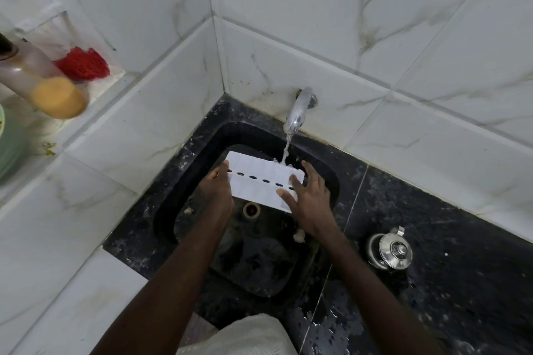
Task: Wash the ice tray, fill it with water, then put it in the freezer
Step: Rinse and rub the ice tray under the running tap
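Note:
A white ice tray [259, 179] with a row of dark oval holes along its middle is held over the black sink [202, 158]. My left hand [217, 189] grips its left end. My right hand [307, 199] lies on its right end with fingers spread across the tray. Water runs from the chrome tap [300, 109] on the back wall and lands on the tray's far edge near the right end.
The sink drain [251, 209] lies below the tray. A steel kettle [389, 252] stands on the black counter to the right. On the left ledge are a bottle with an orange base [43, 83], a red scrubber [83, 63] and a green plate [8, 147].

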A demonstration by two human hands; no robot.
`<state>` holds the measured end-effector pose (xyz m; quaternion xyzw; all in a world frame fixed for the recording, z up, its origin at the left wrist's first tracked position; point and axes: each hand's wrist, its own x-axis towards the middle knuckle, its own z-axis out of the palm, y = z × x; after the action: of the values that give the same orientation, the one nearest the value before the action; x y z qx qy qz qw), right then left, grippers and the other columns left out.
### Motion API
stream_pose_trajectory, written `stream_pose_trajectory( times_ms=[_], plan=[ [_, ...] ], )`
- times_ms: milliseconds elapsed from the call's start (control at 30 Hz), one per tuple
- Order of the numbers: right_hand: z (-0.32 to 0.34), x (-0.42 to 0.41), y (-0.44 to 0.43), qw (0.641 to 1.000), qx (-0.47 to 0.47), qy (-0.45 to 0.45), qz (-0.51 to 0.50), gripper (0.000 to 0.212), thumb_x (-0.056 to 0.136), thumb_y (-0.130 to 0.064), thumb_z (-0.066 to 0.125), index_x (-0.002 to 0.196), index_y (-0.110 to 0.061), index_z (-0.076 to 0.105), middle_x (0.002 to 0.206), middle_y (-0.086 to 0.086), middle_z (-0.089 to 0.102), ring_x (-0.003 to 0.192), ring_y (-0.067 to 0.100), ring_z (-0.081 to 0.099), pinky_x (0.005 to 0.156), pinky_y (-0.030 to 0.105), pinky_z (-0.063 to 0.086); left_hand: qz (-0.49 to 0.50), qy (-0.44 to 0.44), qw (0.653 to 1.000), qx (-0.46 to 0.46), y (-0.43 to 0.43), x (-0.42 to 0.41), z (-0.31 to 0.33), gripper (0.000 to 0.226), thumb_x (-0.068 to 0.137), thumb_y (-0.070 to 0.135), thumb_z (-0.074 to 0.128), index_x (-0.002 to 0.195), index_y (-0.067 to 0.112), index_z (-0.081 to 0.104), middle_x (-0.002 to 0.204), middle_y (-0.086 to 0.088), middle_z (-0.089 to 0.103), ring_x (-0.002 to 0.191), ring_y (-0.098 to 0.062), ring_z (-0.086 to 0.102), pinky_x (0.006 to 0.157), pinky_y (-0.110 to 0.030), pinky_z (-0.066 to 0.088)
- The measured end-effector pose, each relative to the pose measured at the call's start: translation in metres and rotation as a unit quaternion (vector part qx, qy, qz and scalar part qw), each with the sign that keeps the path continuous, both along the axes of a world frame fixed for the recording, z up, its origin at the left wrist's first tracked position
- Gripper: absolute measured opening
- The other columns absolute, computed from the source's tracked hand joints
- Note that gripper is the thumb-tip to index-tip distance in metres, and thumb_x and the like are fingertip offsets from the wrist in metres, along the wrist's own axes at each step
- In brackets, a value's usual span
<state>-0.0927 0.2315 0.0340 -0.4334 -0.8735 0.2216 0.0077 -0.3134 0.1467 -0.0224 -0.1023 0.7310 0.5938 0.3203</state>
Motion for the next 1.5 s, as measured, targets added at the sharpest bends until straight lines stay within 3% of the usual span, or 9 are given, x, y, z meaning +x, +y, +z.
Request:
stream_pose_trajectory(
  times_ms=[167, 300, 533, 800, 933, 1033, 1167, 1333, 1500],
  plan=[
    [0.0, 0.019, 0.004, 0.995, -0.017, 0.082, 0.05, 0.033, 0.104, -0.051, 0.051, 0.117, -0.028, 0.071, 0.161, 0.004, 0.027, 0.145, 0.026, 0.031, 0.115, 0.052, 0.036, 0.015, -0.015, 1.0, -0.009, -0.005, -0.008, 0.015, 0.023, 0.085, 0.032, 0.081, 0.086, 0.01, 0.077, 0.068, -0.002, 0.07, 0.055, -0.012, 0.067, 0.063, -0.03, 0.061],
    [-0.003, 0.015, -0.001, 0.985, -0.055, 0.16, -0.015, 0.035, 0.108, -0.035, 0.051, 0.138, -0.021, 0.06, 0.153, 0.004, 0.044, 0.135, 0.019, 0.047, 0.113, 0.038, 0.042, -0.015, -0.068, 0.997, 0.016, -0.007, -0.003, 0.017, 0.019, 0.09, 0.023, 0.077, 0.089, 0.005, 0.072, 0.076, -0.008, 0.07, 0.05, -0.011, 0.065, 0.048, -0.023, 0.054],
    [0.002, 0.0, -0.01, 0.958, -0.13, 0.208, -0.149, 0.037, 0.098, -0.028, 0.071, 0.129, -0.009, 0.071, 0.123, 0.005, 0.07, 0.108, 0.016, 0.066, 0.095, 0.025, 0.048, 0.026, -0.186, 0.978, 0.095, -0.008, 0.008, 0.013, 0.016, 0.09, 0.023, 0.076, 0.096, 0.009, 0.071, 0.1, -0.012, 0.074, 0.082, -0.022, 0.071, 0.065, -0.034, 0.061],
    [-0.016, -0.011, -0.025, 0.823, -0.383, 0.255, -0.333, 0.011, 0.087, -0.016, 0.081, 0.076, -0.02, 0.08, 0.087, 0.001, 0.08, 0.078, 0.013, 0.073, 0.093, 0.045, 0.061, 0.011, -0.252, 0.966, 0.057, 0.006, 0.039, 0.012, 0.022, 0.096, 0.02, 0.067, 0.107, 0.004, 0.056, 0.085, -0.013, 0.063, 0.073, -0.027, 0.061, 0.065, -0.039, 0.049],
    [-0.017, -0.002, -0.029, 0.915, -0.287, 0.206, -0.196, 0.023, 0.098, -0.036, 0.068, 0.087, -0.017, 0.076, 0.081, -0.009, 0.071, 0.081, 0.006, 0.067, 0.092, 0.038, 0.057, 0.035, -0.221, 0.973, 0.057, 0.012, 0.043, 0.022, 0.031, 0.102, 0.015, 0.06, 0.131, 0.006, 0.053, 0.103, -0.014, 0.064, 0.076, -0.028, 0.061, 0.077, -0.049, 0.049],
    [-0.008, 0.004, -0.035, 0.973, -0.166, 0.143, -0.074, 0.046, 0.106, -0.043, 0.052, 0.13, -0.006, 0.066, 0.127, 0.007, 0.067, 0.12, 0.021, 0.06, 0.1, 0.028, 0.042, 0.073, -0.19, 0.976, 0.077, 0.016, 0.034, 0.017, 0.035, 0.101, 0.02, 0.063, 0.133, 0.008, 0.055, 0.121, -0.011, 0.068, 0.08, -0.027, 0.067, 0.067, -0.041, 0.054],
    [-0.012, 0.011, -0.045, 0.987, -0.149, 0.056, -0.03, 0.077, 0.105, -0.063, 0.035, 0.164, -0.015, 0.022, 0.171, -0.001, 0.019, 0.156, 0.017, 0.019, 0.123, 0.027, 0.016, 0.109, -0.146, 0.973, 0.14, 0.012, 0.039, 0.024, 0.042, 0.102, 0.014, 0.062, 0.142, 0.008, 0.052, 0.134, -0.016, 0.066, 0.107, -0.036, 0.069, 0.074, -0.045, 0.058],
    [-0.013, 0.004, -0.04, 0.995, -0.092, 0.026, -0.039, 0.086, 0.101, -0.073, 0.018, 0.166, -0.018, 0.006, 0.173, -0.005, 0.0, 0.159, 0.014, 0.003, 0.123, 0.029, 0.004, 0.119, -0.104, 0.971, 0.179, 0.017, 0.049, 0.033, 0.049, 0.102, 0.005, 0.058, 0.149, 0.006, 0.043, 0.141, -0.019, 0.06, 0.121, -0.04, 0.064, 0.099, -0.061, 0.053],
    [-0.012, -0.001, -0.052, 0.997, -0.06, 0.029, 0.029, 0.087, 0.099, -0.075, 0.011, 0.166, -0.02, 0.005, 0.172, -0.008, -0.005, 0.158, 0.01, -0.009, 0.129, 0.04, 0.001, 0.122, -0.056, 0.971, 0.195, 0.024, 0.043, 0.041, 0.053, 0.104, 0.003, 0.053, 0.154, 0.014, 0.036, 0.144, -0.01, 0.058, 0.121, -0.03, 0.064, 0.103, -0.052, 0.053]
  ],
)
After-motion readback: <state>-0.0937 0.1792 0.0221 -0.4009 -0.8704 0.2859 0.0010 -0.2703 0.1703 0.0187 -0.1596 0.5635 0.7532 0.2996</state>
